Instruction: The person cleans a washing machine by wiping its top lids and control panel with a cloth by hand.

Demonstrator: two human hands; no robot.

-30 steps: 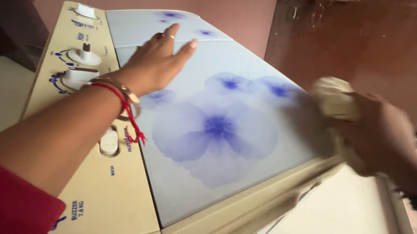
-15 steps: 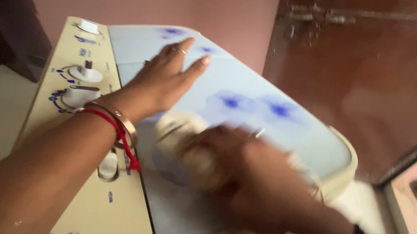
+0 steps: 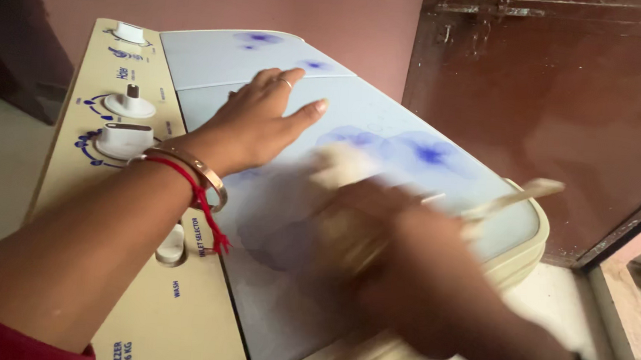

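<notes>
A top-loading washing machine fills the view, with a pale blue lid [image 3: 384,110] printed with purple flowers. My left hand [image 3: 257,120] lies flat on the lid near its left edge, fingers spread, a ring on one finger, a bangle and red thread at the wrist. My right hand [image 3: 397,259] is blurred with motion over the middle of the lid. It grips a cream cloth [image 3: 343,166] pressed against the lid, and a loose end of the cloth flies toward the right edge.
The cream control panel [image 3: 143,288] runs along the machine's left side, with two round knobs [image 3: 124,140] and a slide switch [image 3: 171,245]. A dark brown door [image 3: 548,90] stands close behind on the right. A pink wall is at the back, pale floor on both sides.
My right hand with the cloth swept from the lid's right edge to its middle and has now shifted slightly rightward again. My left hand stayed flat on the lid.
</notes>
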